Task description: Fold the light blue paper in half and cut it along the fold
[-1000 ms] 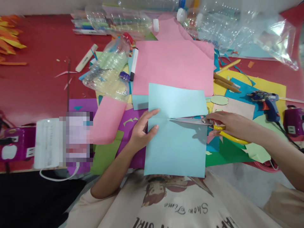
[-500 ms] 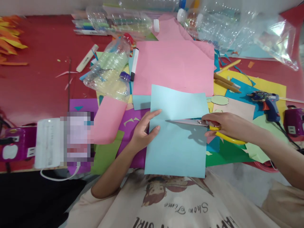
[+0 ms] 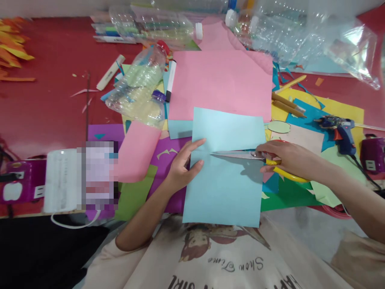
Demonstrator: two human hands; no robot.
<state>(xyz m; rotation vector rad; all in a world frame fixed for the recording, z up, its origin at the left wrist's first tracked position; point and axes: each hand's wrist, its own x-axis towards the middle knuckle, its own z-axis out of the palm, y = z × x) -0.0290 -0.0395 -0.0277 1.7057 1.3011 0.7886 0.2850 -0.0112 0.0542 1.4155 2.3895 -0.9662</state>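
A light blue sheet of paper is spread in front of me, its lower edge close to my shirt. At its left edge my left hand grips the paper, thumb and index finger on top, the other fingers partly hidden beneath. My right hand is wrapped round the yellow handles of a pair of scissors. The blades look closed or nearly so and point left along a slit that runs in from the sheet's right edge. The tip lies a little short of my left fingers.
Behind the sheet lies pink paper. To the left are a pink-wrapped bottle, a clear bottle, a marker and a blurred phone. A glue gun and paper scraps lie right; clear bottles line the back.
The blue sheet's upper part and the scissors have shifted very slightly right. The slit looks a touch wider along the blades. Both hands keep their hold.
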